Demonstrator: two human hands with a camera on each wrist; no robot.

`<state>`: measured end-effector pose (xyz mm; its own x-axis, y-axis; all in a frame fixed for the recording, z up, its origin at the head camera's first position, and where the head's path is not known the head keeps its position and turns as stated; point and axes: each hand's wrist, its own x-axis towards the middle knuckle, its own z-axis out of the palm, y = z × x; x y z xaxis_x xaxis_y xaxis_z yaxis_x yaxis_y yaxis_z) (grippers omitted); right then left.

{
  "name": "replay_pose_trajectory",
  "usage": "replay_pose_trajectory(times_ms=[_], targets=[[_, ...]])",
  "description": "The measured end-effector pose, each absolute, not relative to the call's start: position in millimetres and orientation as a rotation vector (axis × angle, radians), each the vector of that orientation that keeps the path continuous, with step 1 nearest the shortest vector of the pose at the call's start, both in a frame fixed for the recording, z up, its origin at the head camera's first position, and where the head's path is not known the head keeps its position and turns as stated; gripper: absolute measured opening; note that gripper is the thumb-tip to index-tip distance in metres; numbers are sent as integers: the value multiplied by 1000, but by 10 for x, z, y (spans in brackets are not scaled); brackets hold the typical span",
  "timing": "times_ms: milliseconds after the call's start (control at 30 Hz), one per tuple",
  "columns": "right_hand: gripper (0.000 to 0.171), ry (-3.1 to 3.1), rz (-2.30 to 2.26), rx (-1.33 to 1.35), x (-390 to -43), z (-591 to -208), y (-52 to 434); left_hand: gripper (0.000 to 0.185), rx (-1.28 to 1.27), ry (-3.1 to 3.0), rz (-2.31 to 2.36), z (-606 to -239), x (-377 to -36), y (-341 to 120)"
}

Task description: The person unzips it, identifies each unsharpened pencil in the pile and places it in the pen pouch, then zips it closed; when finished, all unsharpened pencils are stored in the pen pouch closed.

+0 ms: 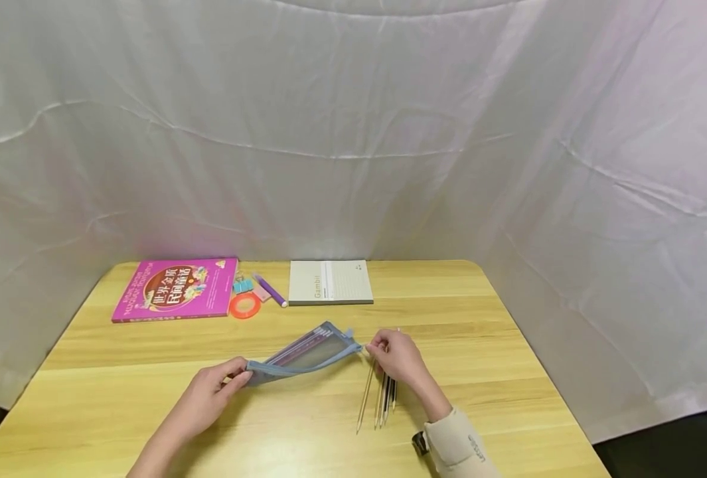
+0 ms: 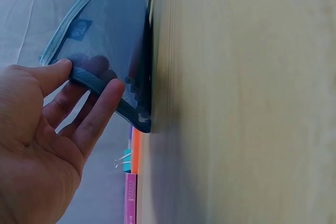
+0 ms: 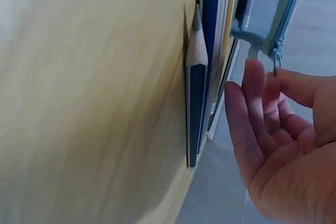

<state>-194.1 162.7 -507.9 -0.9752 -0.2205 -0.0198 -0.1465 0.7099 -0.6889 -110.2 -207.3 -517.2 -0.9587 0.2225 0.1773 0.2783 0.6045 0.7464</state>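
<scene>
A blue mesh zipper pouch (image 1: 323, 353) lies near the middle of the table, with dark pencil-like sticks showing through its mesh. My left hand (image 1: 212, 392) pinches the pouch's left end between thumb and fingers; the left wrist view shows fingertips behind the mesh (image 2: 115, 30). At the opposite end, my right hand (image 1: 399, 356) pinches the zipper pull (image 3: 276, 59) between thumb and finger. Beneath and beside that hand lie several sharpened pencils (image 1: 365, 398), their points toward the near edge. In the right wrist view, a dark pencil (image 3: 196, 108) lies close to the hand.
At the back left lies a pink book (image 1: 216, 292). Beside it are an orange tape roll (image 1: 245, 306), a teal binder clip (image 1: 242, 286), a pink eraser-like block (image 1: 261, 293) and a purple marker (image 1: 271, 290). A pale notebook (image 1: 353, 282) lies at the table's back edge. Grey curtains surround the table.
</scene>
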Motion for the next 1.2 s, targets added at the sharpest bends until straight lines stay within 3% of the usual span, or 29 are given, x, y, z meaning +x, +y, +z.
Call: replay_pose_trajectory(times_ms=[667, 1200], targets=[[14, 2700, -1464, -246, -1945, -5047, 1571, 11, -330, -2699, -1253, -5168, -1156, -2120], [25, 2530, -1668, -273, -1891, -4947, 1526, 13, -300, -2621, -1275, -5131, -1197, -2148]])
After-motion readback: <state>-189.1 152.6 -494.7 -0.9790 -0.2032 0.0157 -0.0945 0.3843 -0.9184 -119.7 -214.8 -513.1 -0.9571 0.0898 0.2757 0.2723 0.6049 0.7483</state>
